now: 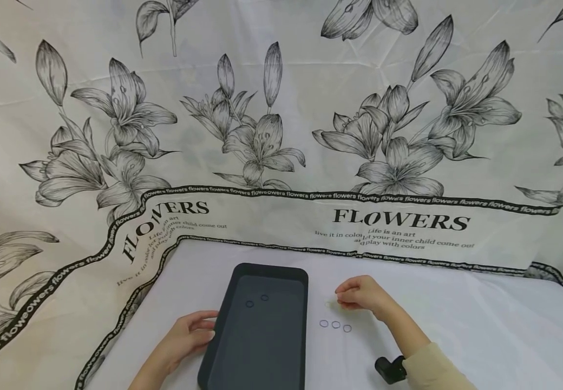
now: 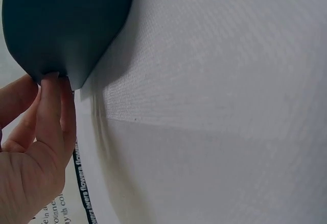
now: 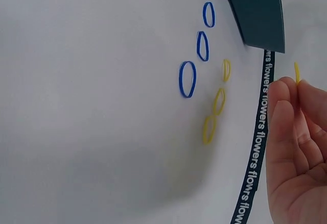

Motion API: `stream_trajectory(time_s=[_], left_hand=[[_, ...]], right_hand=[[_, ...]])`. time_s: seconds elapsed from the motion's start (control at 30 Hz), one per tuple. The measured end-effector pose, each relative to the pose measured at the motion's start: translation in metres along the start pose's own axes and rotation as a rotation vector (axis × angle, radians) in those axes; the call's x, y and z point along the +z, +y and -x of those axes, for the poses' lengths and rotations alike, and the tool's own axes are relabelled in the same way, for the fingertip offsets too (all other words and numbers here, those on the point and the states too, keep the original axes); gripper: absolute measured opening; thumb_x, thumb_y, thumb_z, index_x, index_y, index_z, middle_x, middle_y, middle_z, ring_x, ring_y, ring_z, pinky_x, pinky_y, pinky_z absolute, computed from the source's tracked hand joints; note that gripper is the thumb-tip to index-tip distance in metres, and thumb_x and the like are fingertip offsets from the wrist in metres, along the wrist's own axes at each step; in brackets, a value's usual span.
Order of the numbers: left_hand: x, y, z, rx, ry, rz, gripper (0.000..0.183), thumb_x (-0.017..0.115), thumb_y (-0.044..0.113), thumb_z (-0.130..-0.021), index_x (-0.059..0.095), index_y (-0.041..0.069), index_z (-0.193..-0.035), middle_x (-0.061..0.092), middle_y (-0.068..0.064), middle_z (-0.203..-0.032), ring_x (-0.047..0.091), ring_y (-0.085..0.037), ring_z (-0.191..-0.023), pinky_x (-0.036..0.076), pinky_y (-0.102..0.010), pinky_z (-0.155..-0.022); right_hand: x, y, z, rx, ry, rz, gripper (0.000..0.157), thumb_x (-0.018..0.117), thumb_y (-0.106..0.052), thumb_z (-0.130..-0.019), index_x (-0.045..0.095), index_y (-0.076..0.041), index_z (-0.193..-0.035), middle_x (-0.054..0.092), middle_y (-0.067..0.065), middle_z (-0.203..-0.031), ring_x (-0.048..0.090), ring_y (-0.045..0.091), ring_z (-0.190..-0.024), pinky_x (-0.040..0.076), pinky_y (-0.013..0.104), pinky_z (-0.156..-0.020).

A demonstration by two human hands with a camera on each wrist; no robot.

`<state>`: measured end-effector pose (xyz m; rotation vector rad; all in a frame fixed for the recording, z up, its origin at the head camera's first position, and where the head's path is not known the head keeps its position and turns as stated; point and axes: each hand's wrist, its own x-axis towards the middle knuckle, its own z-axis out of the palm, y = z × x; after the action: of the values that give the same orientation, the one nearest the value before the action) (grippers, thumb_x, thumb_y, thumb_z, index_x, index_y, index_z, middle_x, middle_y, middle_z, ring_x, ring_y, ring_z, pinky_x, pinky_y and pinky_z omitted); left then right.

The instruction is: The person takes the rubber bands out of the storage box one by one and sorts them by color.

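A long dark tray (image 1: 300, 325) lies on the white table, with two blue rubber bands (image 1: 264, 298) inside. At the tray's left edge, my left hand (image 1: 179, 341) touches the outer wall with mostly straight fingers (image 2: 49, 112). Right of the tray, my right hand (image 1: 364, 295) pinches a yellow rubber band (image 3: 297, 72) between thumb and fingertips, raised above the table. Three blue rubber bands (image 3: 187, 79) lie in a row on the cloth. Beside them is a row of three yellow rubber bands (image 3: 219, 101), faint in the head view.
A white cloth printed with flowers (image 1: 398, 168) hangs behind and beside the table. Black lettered strips (image 3: 258, 137) border the tabletop. A black wrist-worn device (image 1: 390, 370) sits by the right sleeve (image 1: 434, 368).
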<state>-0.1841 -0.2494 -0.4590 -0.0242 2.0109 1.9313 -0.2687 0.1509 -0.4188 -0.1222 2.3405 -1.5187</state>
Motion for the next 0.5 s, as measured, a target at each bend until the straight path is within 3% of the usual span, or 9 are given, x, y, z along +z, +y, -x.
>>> stream_trajectory(time_s=[0.5], left_hand=[[0.001,0.002,0.001,-0.004,-0.016,-0.005,0.054,0.062,0.001,-0.086,0.039,-0.013,-0.132,0.062,-0.013,-0.108,0.061,-0.018,-0.093,0.052,-0.033,-0.078]], right_hand=[[-0.028,0.031,0.009,0.078,0.079,0.021,0.018,0.062,0.004,-0.082,0.063,0.014,-0.097,0.066,0.007,-0.081,0.062,0.014,-0.072,0.054,0.03,-0.067]])
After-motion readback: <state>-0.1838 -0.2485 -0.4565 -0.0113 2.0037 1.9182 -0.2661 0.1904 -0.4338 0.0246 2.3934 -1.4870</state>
